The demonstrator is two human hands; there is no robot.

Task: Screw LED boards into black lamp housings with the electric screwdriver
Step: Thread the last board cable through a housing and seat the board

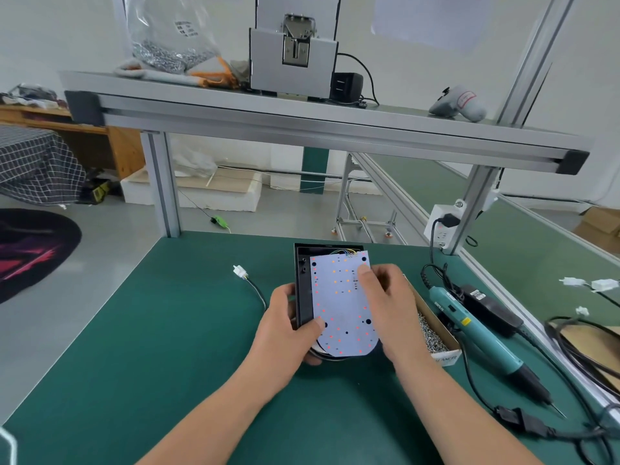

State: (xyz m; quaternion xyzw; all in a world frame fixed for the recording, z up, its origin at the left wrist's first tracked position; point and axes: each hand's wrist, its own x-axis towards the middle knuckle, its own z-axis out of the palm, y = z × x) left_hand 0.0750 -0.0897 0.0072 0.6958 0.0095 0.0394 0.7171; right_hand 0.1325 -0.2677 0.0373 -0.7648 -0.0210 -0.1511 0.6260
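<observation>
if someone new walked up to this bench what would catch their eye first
The white LED board, dotted with red and orange LEDs, stands out mid-bench, lying askew over a black lamp housing. The left hand grips the housing's edge and the right hand holds the board. Right of them a teal electric screwdriver lies beside an open box of screws.

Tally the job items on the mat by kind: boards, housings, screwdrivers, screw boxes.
LED board: 1
Housing: 1
Screwdriver: 1
Screw box: 1
Total: 4
</observation>
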